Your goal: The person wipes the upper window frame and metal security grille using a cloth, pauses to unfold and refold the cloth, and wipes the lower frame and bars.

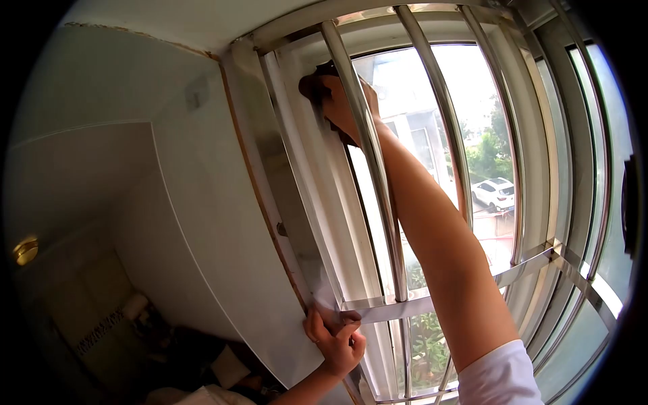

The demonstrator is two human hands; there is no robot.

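Note:
My right hand (343, 111) reaches between the steel window bars to the upper left of the window frame (314, 169). A dark cloth (328, 68) shows around its fingers, pressed against the frame; its full shape is hidden by the hand and a bar (374, 142). Lower down, my left hand (342, 347) is closed with bent fingers at the left edge of the grille, just below the end of a flat crossbar (398, 310). Whatever lies inside those fingers cannot be made out.
Upright bars (439, 94) and the crossbar stand between me and the glass. More grille and window panes continue on the right. A pale wall (196, 175) adjoins the frame on the left, above a dim room. Outside are a white car (494, 194) and greenery (487, 152).

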